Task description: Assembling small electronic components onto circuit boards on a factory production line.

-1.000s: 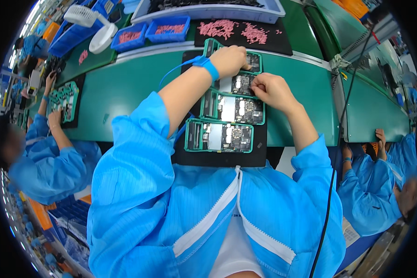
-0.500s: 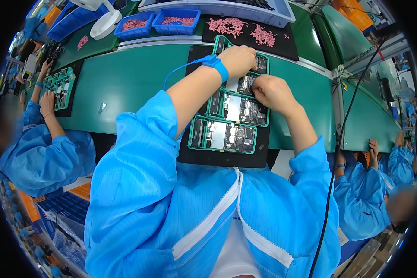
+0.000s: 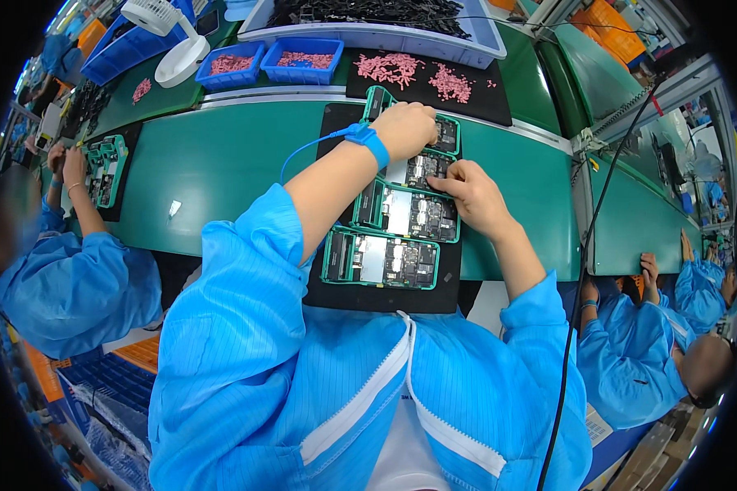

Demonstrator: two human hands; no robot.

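Several opened phones lie in green frames in a column on a black mat [image 3: 315, 296], their circuit boards showing. My left hand [image 3: 405, 129], with a blue wrist strap [image 3: 368, 141], reaches over the farthest phone [image 3: 447, 135]. Its fingers are bent down at the board, and whatever they may hold is hidden. On the second phone [image 3: 427, 170] from the far end, the thumb of my right hand [image 3: 477, 196] touches the board's lower right; the other fingers are curled in. Nearer to me sit the third phone [image 3: 399, 213] and the nearest phone [image 3: 370, 255], untouched by either hand.
Beyond the green bench [image 3: 229, 155] stand two blue trays [image 3: 303, 75] of small pink pieces. More pink pieces [image 3: 389, 69] lie on a black pad. Behind is a large bin [image 3: 368, 37] of black parts. A black cable [image 3: 577, 327] hangs at right; co-workers sit on both sides.
The whole view has shifted, so the bench appears lower. My right hand has gone from a tight pinch to a thumb laid on the second phone's board. My left hand stays at the farthest phone.
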